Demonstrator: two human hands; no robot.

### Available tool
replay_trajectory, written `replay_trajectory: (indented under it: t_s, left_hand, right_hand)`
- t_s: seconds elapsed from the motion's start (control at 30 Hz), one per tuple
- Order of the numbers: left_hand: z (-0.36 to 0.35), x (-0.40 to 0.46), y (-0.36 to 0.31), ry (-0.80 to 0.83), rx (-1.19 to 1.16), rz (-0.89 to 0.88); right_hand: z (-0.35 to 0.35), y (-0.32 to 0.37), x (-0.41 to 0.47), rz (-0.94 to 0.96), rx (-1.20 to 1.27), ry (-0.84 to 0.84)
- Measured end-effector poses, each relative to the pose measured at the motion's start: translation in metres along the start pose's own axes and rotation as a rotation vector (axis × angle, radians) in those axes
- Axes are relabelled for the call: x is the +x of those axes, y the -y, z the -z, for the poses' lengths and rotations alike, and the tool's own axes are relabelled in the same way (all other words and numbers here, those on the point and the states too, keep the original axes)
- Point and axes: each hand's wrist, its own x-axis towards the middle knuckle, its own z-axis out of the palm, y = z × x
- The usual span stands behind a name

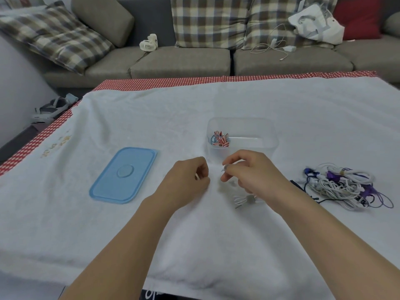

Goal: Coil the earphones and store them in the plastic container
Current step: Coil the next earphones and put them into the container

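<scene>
A clear plastic container (242, 128) stands on the white cloth, with coiled red-white and blue earphones (220, 139) in its left corner. Just in front of it, my right hand (255, 172) pinches the earbud end of a white earphone (245, 199), whose cable bunches on the cloth beneath the hand. My left hand (186, 182), fingers curled, holds a bit of the same white cable close to the right hand. A tangled pile of white, blue and purple earphones (344, 187) lies to the right.
The container's blue lid (124, 175) lies flat at the left. The white cloth (151, 118) covers a table with a red checked border. Behind it stands a sofa with plaid cushions, a small fan (149, 42), a charger cable (279, 47) and a white bag (316, 22).
</scene>
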Motion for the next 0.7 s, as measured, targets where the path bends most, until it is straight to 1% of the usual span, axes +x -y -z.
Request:
replay_trajectory:
  t_s: [0.13,0.17,0.2,0.27,0.33,0.5,0.63,0.7]
  left_hand:
    - [0.007,0.003,-0.006,-0.048,-0.11,0.071]
    - [0.009,0.004,-0.007,-0.056,-0.205,0.103]
    - [0.011,0.003,-0.011,-0.048,-0.347,0.139]
    - [0.013,0.001,-0.02,0.014,-0.647,0.19]
    - [0.013,-0.002,-0.029,0.069,-0.775,0.196]
    - [0.012,-0.001,-0.033,0.08,-0.799,0.204]
    - [0.013,-0.002,-0.032,0.109,-0.822,0.195]
    - [0.015,-0.003,-0.032,0.115,-0.834,0.187]
  right_hand:
    - [0.005,0.0,-0.002,-0.02,0.016,0.0]
    - [0.006,0.0,-0.002,-0.025,0.021,-0.001]
    - [0.006,0.0,-0.002,-0.028,0.031,0.0]
    - [0.006,0.001,-0.003,-0.021,0.062,0.006]
    - [0.006,0.002,-0.003,0.001,0.104,0.011]
    - [0.007,-0.001,-0.001,0.047,0.138,-0.022]
    - [0.008,0.001,-0.002,0.054,0.224,-0.042]
    - [0.008,0.001,-0.001,0.06,0.205,-0.032]
